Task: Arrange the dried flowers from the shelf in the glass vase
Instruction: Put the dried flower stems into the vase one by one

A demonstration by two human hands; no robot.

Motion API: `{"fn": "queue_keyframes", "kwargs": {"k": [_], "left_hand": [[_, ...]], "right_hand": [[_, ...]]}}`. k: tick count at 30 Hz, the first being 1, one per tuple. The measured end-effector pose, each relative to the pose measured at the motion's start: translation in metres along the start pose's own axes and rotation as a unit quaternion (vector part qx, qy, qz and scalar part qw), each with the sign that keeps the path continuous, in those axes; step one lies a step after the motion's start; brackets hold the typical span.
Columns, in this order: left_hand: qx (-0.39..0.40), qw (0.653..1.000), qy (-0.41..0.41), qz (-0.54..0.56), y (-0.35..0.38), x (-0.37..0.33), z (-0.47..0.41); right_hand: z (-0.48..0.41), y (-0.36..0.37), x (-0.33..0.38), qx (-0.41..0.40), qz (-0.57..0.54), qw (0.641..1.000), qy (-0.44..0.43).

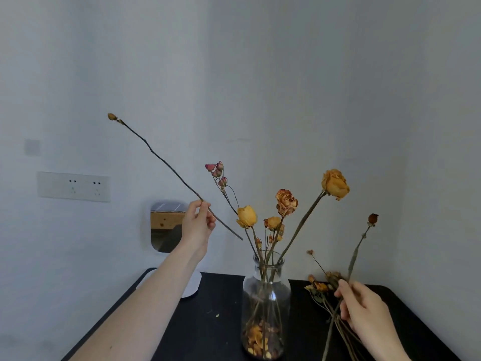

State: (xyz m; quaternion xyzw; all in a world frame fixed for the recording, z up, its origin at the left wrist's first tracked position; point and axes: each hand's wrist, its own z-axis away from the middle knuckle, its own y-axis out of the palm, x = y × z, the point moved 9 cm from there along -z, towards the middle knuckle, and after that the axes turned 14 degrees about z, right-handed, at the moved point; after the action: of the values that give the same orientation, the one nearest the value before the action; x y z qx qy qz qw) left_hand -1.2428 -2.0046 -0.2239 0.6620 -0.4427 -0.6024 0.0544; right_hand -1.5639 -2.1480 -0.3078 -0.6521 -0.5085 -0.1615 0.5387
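Near the bench's (213, 295) front right edge, we are clamping our right hand (364, 308) around a bundle of dried stems (338, 303), keeping the remaining flowers ready. Toward the middle, the glass vase (266, 308) is standing upright and holding several dried roses (335, 184), with loose petals (260, 340) lying at its bottom. Left of it, we are pinching a single long stem (166, 162) in our left hand (199, 221), fingers together on it, lower end angling toward the vase mouth, probably for insertion. The spreading blooms are crowding that approach. Farther back, a small mirror (166, 225) is standing at the bench's rear left corner, beneath a wall socket (74, 186).
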Motion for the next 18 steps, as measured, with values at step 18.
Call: {"fn": "queue_keyframes", "kwargs": {"k": [18], "left_hand": [[0.202,0.953,-0.004,-0.224,0.047,0.073,0.015]], "right_hand": [[-0.006,0.017,-0.013,0.029,0.01,0.999,0.012]]}}
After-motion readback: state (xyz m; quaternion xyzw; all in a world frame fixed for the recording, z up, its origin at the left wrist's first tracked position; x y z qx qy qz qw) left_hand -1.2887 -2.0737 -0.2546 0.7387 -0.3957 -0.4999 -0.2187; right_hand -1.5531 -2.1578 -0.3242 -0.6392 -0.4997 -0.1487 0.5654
